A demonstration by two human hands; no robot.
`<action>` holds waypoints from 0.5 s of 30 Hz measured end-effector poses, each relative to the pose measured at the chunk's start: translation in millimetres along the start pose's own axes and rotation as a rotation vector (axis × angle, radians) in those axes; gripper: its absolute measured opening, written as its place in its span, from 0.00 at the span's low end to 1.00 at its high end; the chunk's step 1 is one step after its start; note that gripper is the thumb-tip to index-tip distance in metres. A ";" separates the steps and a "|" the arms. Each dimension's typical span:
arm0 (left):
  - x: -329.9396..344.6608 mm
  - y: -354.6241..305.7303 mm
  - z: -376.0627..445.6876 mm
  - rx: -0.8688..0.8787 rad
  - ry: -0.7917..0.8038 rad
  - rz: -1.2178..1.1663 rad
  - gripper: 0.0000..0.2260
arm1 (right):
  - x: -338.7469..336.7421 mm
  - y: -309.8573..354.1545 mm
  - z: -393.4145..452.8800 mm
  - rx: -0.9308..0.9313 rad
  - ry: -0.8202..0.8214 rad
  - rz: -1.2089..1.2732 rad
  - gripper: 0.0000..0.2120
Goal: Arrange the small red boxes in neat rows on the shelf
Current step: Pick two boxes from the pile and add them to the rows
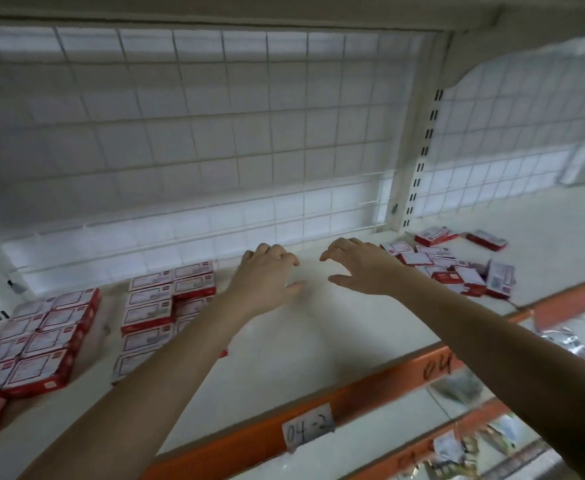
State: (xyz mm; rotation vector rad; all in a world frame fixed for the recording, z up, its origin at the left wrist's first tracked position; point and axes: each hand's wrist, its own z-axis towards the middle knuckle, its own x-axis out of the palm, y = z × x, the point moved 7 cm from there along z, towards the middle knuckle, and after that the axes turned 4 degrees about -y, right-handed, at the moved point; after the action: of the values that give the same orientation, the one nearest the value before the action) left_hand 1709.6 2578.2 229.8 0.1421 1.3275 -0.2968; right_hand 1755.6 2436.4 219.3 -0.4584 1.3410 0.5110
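Hovering over the bare middle of the shelf [284,344], left hand [268,275] and right hand [362,268] spread wide, holding nothing; two blocks of red boxes [166,299] rowed left, loose pile [457,268] right still unsorted.

Dim, flat light is seen; brightness comes through the wire grid [214,133], edges are bent, motion blur softens everything.
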 end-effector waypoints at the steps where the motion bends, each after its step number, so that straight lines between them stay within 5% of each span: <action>1: 4.2 -18.6 10.8 0.033 0.011 -0.014 0.22 | -3.2 -17.1 -11.7 0.041 0.006 -0.012 0.22; 8: 25.3 -139.5 64.1 0.175 0.037 -0.103 0.23 | -28.0 -122.9 -96.4 0.301 0.014 0.016 0.22; 15: 33.1 -212.7 95.4 0.184 0.012 -0.241 0.22 | -43.4 -190.5 -143.3 0.344 -0.014 0.122 0.22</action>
State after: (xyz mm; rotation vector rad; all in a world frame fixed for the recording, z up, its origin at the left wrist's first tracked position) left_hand 1743.2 2345.3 234.6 0.1389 1.3291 -0.6236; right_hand 1748.4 2195.3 241.4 -0.0910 1.4157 0.3714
